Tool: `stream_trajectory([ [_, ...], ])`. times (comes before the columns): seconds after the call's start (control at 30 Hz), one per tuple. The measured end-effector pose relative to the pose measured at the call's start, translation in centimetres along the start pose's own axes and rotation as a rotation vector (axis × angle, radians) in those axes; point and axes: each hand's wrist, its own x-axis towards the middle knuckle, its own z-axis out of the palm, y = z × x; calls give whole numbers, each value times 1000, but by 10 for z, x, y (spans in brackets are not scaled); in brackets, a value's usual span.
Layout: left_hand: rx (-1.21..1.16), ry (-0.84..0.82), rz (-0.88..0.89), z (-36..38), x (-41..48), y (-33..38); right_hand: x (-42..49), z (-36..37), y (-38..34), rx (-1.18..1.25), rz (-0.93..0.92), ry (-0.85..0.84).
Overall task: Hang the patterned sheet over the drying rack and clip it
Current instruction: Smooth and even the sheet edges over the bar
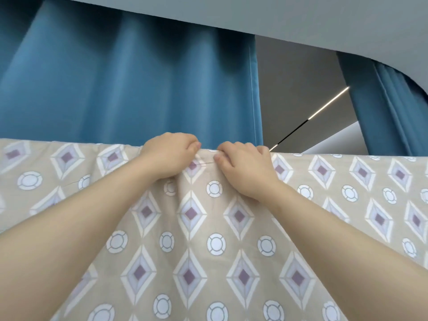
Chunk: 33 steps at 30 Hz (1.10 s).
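Both bare forearms reach up from the bottom edge toward the top fold of the patterned sheet (215, 246), a beige cloth printed with diamonds and rings. It already lies draped over something straight and level that runs the full width of the view, presumably the drying rack's bar, though the bar itself is hidden under the fabric.

Starting at the left, the cloth hangs fairly flat along the fold. The left hand (170, 155) sits at the middle of the fold, fingers curled and pinching a small gather of fabric at the ridge. Just beside it, nearly touching, the right hand (245, 167) does the same, its fingers bent down over the top and thumb pressed against the near face. Further right the sheet runs on smoothly over the line. Behind hang blue curtains (129, 84).

Judging by this, the hanging looks largely done. No clip shows anywhere along the fold, so the clipping seems left to do.
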Motion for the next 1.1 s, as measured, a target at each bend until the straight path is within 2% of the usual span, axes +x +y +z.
stream_trajectory([
  [0.07,-100,-22,-17,-10,1,-9,3,1,-5,40,-24,-25],
  [0.2,-131,-79,-147,-20,-5,-38,9,5,-2,81,23,-10],
  [0.3,-238,-160,-210,-24,-14,-56,11,9,-4,94,60,-12],
  [0.4,-294,-109,-199,-26,-16,-61,12,8,-7,91,75,-4],
  [0.53,-89,40,-171,-19,-13,-54,13,5,-8,85,100,-23],
  [0.6,89,151,-89,-16,-15,-56,13,4,-9,83,103,-20],
  [0.67,165,253,-16,-14,-20,-61,11,2,-12,73,91,-2],
  [0.73,49,235,-14,-14,-25,-66,8,2,-15,55,81,14],
  [0.83,-202,115,-122,-21,-27,-69,1,6,-18,0,105,34],
  [0.87,-190,123,-174,-23,-25,-74,-1,8,-19,-34,124,60],
  [1.0,278,161,-293,-17,-29,-97,-4,13,-32,-106,181,75],
  [1.1,189,133,-285,-11,-31,-104,-4,22,-44,-72,90,44],
])
